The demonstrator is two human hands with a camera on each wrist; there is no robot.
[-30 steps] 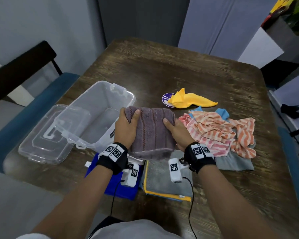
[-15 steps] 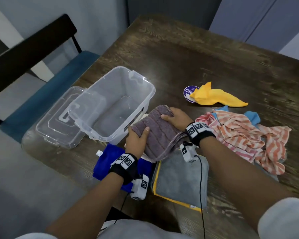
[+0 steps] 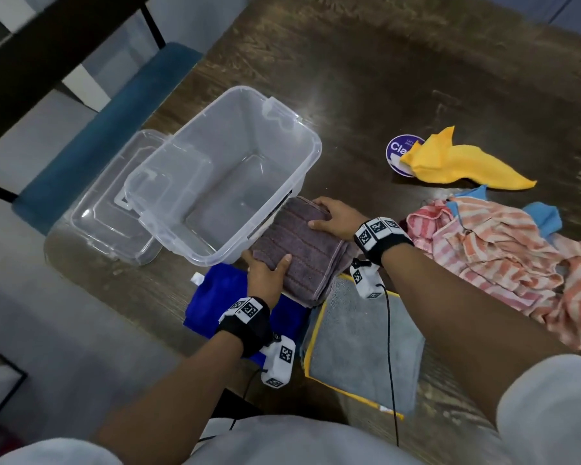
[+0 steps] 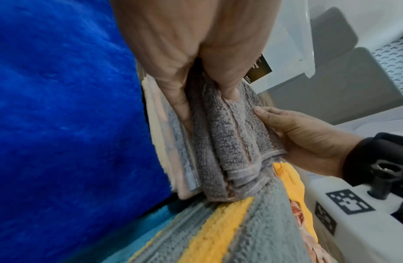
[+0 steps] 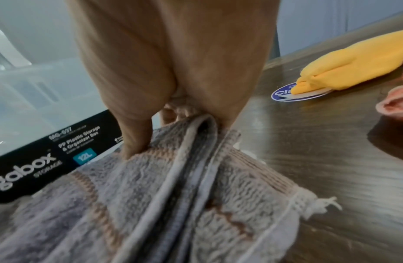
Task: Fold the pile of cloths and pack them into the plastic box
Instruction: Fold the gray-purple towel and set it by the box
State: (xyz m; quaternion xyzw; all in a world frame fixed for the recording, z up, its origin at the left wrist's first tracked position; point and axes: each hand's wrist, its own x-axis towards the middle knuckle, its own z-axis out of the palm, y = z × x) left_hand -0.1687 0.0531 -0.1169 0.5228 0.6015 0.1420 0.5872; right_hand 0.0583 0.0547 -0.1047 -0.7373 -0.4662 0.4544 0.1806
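A dark, grained wooden table (image 3: 399, 78) fills the scene, with a blue-cushioned chair (image 3: 114, 112) drawn up at its left edge. On the left part of the table stands a clear plastic box (image 3: 249, 129), open and with nothing inside, and its clear lid (image 3: 94, 226) lies flat beside it, partly under the box's left end. The folded grey-purple terry towel (image 3: 302, 250) is outside the box, just beside its near right wall, where a black label (image 5: 49, 153) is stuck. The left hand (image 3: 265, 273) grips the towel's near end, thumb pressed on top and fingers curled under the layers. The right hand (image 3: 336, 218) grips the far end in the same way, close to the box wall. Whether the towel is clear of the table cannot be told. Its near edge overlaps a bright blue fleecy cloth (image 3: 215, 297) and a folded grey cloth with yellow edging (image 3: 359, 347). To the right lies a loose heap of orange-and-white striped cloths (image 3: 503, 250) with a light blue cloth (image 3: 544, 216) showing beneath it. Farther back, a crumpled yellow cloth (image 3: 460, 162) rests partly on a round purple sticker (image 3: 394, 152).
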